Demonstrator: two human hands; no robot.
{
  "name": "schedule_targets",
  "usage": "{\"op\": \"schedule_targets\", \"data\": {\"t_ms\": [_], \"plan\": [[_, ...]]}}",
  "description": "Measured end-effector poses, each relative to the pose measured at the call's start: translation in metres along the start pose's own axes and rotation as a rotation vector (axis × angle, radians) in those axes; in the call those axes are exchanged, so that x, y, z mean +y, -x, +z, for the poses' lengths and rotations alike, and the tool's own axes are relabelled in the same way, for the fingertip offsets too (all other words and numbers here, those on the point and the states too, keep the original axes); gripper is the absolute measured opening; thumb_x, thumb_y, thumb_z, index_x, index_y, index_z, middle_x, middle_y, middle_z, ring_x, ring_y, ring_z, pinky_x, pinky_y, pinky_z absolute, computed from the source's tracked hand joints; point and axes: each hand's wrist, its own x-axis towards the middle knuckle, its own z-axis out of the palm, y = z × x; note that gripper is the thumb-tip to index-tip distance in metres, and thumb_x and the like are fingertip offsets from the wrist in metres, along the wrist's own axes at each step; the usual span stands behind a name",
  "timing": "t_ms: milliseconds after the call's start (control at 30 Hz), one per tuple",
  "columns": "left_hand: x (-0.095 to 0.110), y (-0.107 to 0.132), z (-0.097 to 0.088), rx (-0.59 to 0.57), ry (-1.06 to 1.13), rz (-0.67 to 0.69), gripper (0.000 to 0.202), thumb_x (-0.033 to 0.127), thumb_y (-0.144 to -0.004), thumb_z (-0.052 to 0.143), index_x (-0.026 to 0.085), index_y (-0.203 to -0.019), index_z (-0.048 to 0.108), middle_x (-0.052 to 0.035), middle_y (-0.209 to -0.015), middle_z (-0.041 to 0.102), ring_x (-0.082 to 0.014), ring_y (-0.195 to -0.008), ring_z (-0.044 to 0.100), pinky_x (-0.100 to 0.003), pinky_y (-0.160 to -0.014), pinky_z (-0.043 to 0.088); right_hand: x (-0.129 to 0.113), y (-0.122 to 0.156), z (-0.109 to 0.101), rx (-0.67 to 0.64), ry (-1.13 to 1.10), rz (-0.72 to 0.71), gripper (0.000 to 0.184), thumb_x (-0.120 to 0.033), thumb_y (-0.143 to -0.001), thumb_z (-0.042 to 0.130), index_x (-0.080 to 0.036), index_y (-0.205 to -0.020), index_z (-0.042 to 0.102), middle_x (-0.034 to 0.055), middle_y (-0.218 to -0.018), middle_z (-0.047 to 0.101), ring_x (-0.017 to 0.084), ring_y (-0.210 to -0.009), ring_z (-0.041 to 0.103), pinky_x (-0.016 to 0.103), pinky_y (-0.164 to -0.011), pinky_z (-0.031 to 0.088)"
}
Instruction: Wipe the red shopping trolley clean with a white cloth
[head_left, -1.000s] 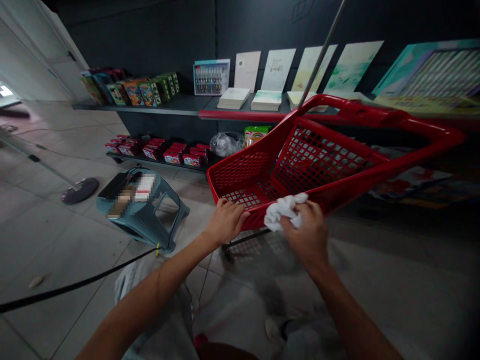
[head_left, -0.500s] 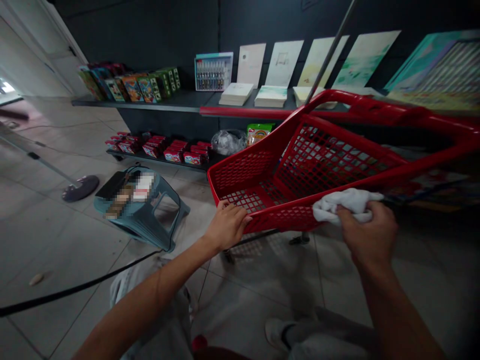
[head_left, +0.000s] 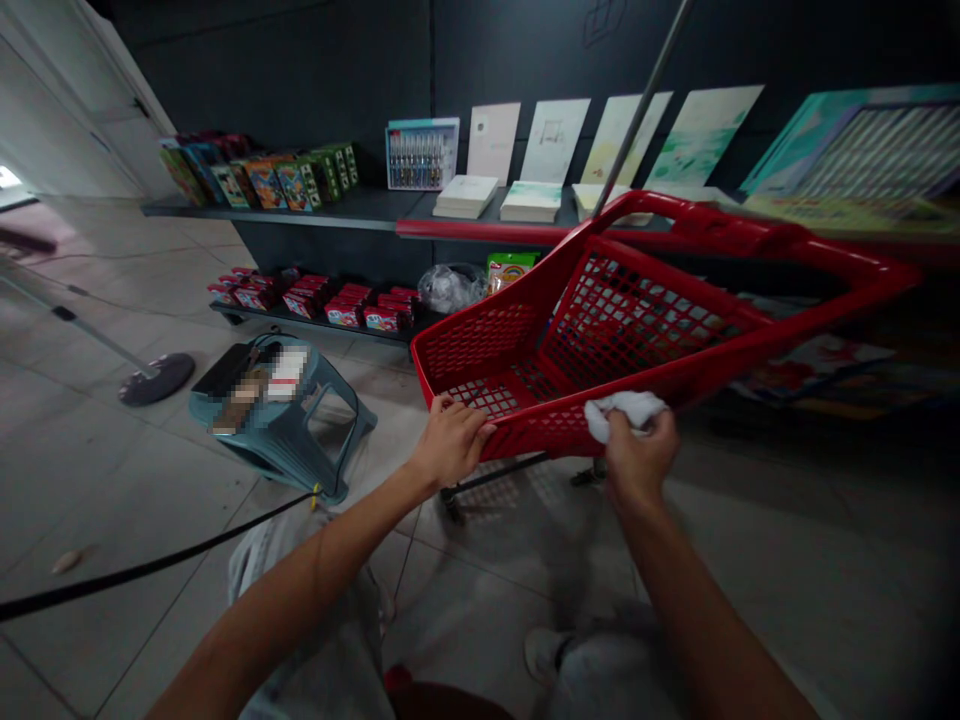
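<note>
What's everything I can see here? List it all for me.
basket: one, red, wheeled, centre floor.
cloth: one, white, on basket's near rim.
stool: one, teal, floor left.
small boxes: several, red, lower shelf.
colourful boxes: several, mixed, upper shelf left.
pen set: one, blue-framed, upper shelf.
sheets: four, pale, leaning on wall.
pad stacks: three, pale, upper shelf.
panel: one, teal, far right.
bag: one, clear, lower shelf.
cable: one, black, across floor.
left hand: one, grips basket's near rim.
right hand: one, holds cloth against rim.

Right hand [head_left: 639,452] slid the cloth [head_left: 624,411] back left along the rim
</note>
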Motion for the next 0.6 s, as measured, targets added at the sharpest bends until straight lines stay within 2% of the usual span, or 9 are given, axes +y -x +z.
{"op": "schedule_targets", "data": {"t_ms": [200,400,500,600], "plan": [[-0.005,-0.001,-0.002,0.023,-0.003,-0.017,0.042,0.035,-0.111,0.026,0.021,-0.087,0.058,-0.0061,-0.090,0.071,-0.0208,-0.089,0.061,-0.045,-0.106,0.037,-0.013,0.068,0.020,-0.126,-0.149,0.219,0.039,-0.035,-0.066,0.071,-0.018,-0.101,0.067,0.0038,-0.100,0.072,0.017,-0.088,0.066,0.032,-0.086,0.054],[-0.005,0.000,-0.003,0.020,-0.014,-0.017,0.044,0.036,-0.111,0.024,0.021,-0.089,0.059,-0.0066,-0.090,0.070,-0.0214,-0.089,0.060,-0.045,-0.106,0.037,-0.016,0.113,0.035,-0.279,-0.295,0.423,0.042,-0.036,-0.067,0.077,-0.018,-0.104,0.067,0.0017,-0.098,0.074,0.016,-0.087,0.068,0.029,-0.083,0.054],[-0.007,0.000,-0.002,0.027,-0.026,0.001,0.044,0.037,-0.111,0.023,0.022,-0.089,0.058,-0.0061,-0.090,0.070,-0.0212,-0.090,0.060,-0.044,-0.106,0.037,-0.020,0.116,0.037,-0.329,-0.363,0.524,0.045,-0.035,-0.063,0.078,-0.018,-0.103,0.067,0.0012,-0.095,0.074,0.016,-0.084,0.069,0.027,-0.080,0.056],[-0.011,0.000,-0.003,0.017,-0.039,0.020,0.044,0.037,-0.112,0.023,0.022,-0.088,0.056,-0.0062,-0.090,0.070,-0.0210,-0.089,0.059,-0.043,-0.104,0.037,-0.021,0.090,0.032,-0.242,-0.399,0.588,0.045,-0.031,-0.058,0.076,-0.018,-0.099,0.065,0.0001,-0.088,0.072,0.015,-0.076,0.069,0.026,-0.072,0.058]]}}
